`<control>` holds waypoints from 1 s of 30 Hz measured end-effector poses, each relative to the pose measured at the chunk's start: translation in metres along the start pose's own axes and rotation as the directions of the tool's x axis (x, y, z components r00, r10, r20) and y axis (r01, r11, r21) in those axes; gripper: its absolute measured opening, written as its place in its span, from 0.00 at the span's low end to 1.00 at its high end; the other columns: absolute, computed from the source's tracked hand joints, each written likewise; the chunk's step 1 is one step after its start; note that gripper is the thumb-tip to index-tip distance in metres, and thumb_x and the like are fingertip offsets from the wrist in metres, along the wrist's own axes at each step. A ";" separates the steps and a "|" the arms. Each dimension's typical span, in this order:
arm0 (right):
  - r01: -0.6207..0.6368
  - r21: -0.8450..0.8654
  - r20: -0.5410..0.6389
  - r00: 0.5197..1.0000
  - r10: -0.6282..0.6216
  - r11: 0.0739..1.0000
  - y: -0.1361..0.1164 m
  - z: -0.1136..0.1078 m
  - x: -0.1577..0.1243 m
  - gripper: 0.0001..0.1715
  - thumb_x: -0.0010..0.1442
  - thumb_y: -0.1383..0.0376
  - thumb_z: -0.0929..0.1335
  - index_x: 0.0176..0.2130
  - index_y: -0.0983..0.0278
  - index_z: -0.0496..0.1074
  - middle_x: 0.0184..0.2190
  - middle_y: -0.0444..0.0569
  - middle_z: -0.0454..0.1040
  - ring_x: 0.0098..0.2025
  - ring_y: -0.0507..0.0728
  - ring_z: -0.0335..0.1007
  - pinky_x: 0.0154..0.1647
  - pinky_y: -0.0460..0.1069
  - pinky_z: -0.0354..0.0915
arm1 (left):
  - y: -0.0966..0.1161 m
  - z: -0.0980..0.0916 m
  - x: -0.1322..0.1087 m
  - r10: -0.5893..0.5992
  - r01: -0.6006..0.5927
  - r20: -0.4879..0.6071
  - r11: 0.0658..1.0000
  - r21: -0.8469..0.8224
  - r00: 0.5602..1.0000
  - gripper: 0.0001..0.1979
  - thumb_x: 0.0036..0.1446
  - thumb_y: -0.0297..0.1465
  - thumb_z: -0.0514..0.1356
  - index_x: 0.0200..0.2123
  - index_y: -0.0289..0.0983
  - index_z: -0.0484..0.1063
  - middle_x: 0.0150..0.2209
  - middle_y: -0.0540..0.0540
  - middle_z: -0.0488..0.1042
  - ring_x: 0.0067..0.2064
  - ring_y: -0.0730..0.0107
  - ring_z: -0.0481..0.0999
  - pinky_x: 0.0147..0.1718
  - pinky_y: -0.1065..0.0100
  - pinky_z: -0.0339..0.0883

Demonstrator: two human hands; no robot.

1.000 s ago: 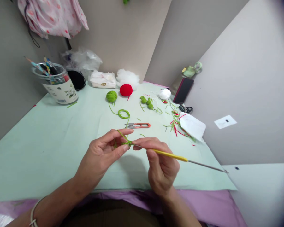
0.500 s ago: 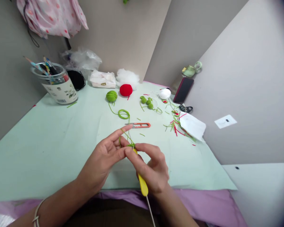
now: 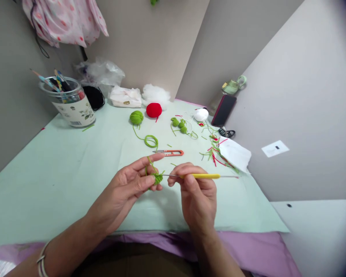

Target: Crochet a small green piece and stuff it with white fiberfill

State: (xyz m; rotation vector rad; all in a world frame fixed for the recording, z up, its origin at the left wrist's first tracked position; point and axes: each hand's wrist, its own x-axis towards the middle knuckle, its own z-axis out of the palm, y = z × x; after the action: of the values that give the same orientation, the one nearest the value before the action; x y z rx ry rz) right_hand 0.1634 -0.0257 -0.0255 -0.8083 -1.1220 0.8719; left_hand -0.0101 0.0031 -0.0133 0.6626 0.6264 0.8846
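Between the thumb and fingers of my left hand is a small green crochet piece. Green yarn loops round the raised left index finger and runs back to the coiled strand and the green yarn ball. My right hand is closed round a crochet hook with a yellow handle, held nearly level. Its thin metal shaft points left and its tip meets the crochet piece; the exact stitch is too small to make out. Just beyond the hands lie orange thread snips.
Behind are a red yarn ball, white stuffing, a white yarn ball and small green crocheted pieces. Yarn scraps lie by white paper at right. A phone leans near a bottle. A pen jar stands left.
My right hand has moved right and turned, swinging the hook from steeply downward to nearly level. Its fingers have come away from the crochet piece, which my left hand still holds.
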 end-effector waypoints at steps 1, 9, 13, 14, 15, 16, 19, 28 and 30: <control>0.002 -0.019 0.019 1.000 -0.002 1.000 0.001 0.001 0.001 0.09 0.71 0.62 0.71 0.42 0.58 0.84 0.36 0.49 0.83 0.34 0.56 0.79 0.34 0.52 0.78 | -0.001 0.001 0.000 0.002 -0.003 0.007 1.000 0.030 1.000 0.20 0.59 0.34 0.74 0.55 0.47 0.85 0.40 0.49 0.79 0.41 0.71 0.76 0.46 0.70 0.72; 0.374 -0.546 0.174 0.926 -0.335 0.750 0.005 0.007 -0.010 0.21 0.69 0.73 0.71 0.53 0.51 0.83 0.46 0.51 0.83 0.46 0.59 0.81 0.42 0.54 0.80 | -0.010 0.007 0.005 0.029 -0.025 -0.115 0.999 0.041 0.993 0.21 0.56 0.35 0.77 0.53 0.50 0.85 0.36 0.52 0.80 0.44 0.71 0.77 0.51 0.70 0.70; 0.340 -0.482 0.127 0.939 -0.319 0.808 0.003 0.001 -0.008 0.17 0.71 0.71 0.69 0.52 0.54 0.83 0.42 0.51 0.84 0.42 0.59 0.81 0.40 0.55 0.80 | -0.008 -0.001 0.008 -0.103 0.100 -0.025 0.990 -0.104 0.994 0.19 0.57 0.35 0.76 0.52 0.42 0.86 0.38 0.50 0.79 0.35 0.76 0.72 0.41 0.74 0.70; 0.263 -0.402 0.058 0.963 -0.263 0.877 0.003 -0.001 -0.005 0.14 0.72 0.69 0.69 0.50 0.56 0.83 0.40 0.50 0.83 0.39 0.58 0.81 0.38 0.54 0.80 | -0.007 -0.003 0.008 -0.092 0.088 -0.037 0.990 -0.107 0.995 0.18 0.58 0.35 0.75 0.52 0.41 0.86 0.38 0.50 0.79 0.35 0.76 0.72 0.41 0.74 0.70; 0.184 -0.311 0.002 0.981 -0.193 0.932 0.003 -0.001 -0.003 0.12 0.73 0.67 0.68 0.48 0.57 0.83 0.37 0.50 0.83 0.36 0.57 0.80 0.37 0.54 0.79 | -0.006 -0.005 0.009 -0.075 0.069 -0.056 0.993 -0.094 0.996 0.17 0.58 0.34 0.75 0.51 0.41 0.86 0.38 0.50 0.80 0.36 0.75 0.73 0.43 0.73 0.70; 0.115 -0.222 -0.031 0.992 -0.125 0.968 0.003 -0.002 0.000 0.11 0.73 0.64 0.68 0.46 0.58 0.83 0.36 0.49 0.82 0.33 0.56 0.79 0.35 0.53 0.79 | -0.005 -0.006 0.009 -0.057 0.052 -0.068 0.996 -0.070 0.996 0.16 0.59 0.34 0.74 0.51 0.42 0.86 0.39 0.50 0.80 0.39 0.74 0.75 0.47 0.72 0.69; 0.019 -0.089 0.001 1.000 -0.019 0.996 0.005 -0.001 0.004 0.10 0.71 0.61 0.71 0.42 0.59 0.84 0.36 0.49 0.82 0.33 0.55 0.77 0.34 0.51 0.77 | -0.006 -0.005 0.009 -0.024 0.026 -0.051 0.999 0.030 0.998 0.15 0.60 0.34 0.73 0.51 0.46 0.86 0.40 0.50 0.82 0.45 0.69 0.76 0.54 0.68 0.66; -0.148 0.078 0.002 0.989 0.148 0.986 0.009 0.000 0.009 0.11 0.70 0.58 0.72 0.40 0.60 0.82 0.35 0.48 0.84 0.32 0.54 0.79 0.34 0.50 0.77 | -0.003 0.000 0.006 0.040 -0.027 -0.075 0.986 0.166 0.996 0.14 0.58 0.35 0.74 0.49 0.47 0.87 0.36 0.50 0.78 0.33 0.73 0.68 0.40 0.67 0.65; -0.150 0.095 0.019 0.989 0.148 0.984 0.006 0.000 0.011 0.12 0.71 0.58 0.71 0.39 0.61 0.81 0.34 0.48 0.84 0.31 0.54 0.79 0.35 0.49 0.78 | -0.001 0.000 0.005 0.053 -0.038 -0.086 0.985 0.170 0.995 0.14 0.58 0.34 0.73 0.48 0.47 0.87 0.36 0.50 0.77 0.32 0.74 0.67 0.40 0.68 0.65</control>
State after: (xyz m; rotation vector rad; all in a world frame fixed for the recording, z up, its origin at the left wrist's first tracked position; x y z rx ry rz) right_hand 0.1645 -0.0130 -0.0262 -0.8157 -1.0315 1.0491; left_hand -0.0075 0.0064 -0.0152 0.7944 0.7756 0.9141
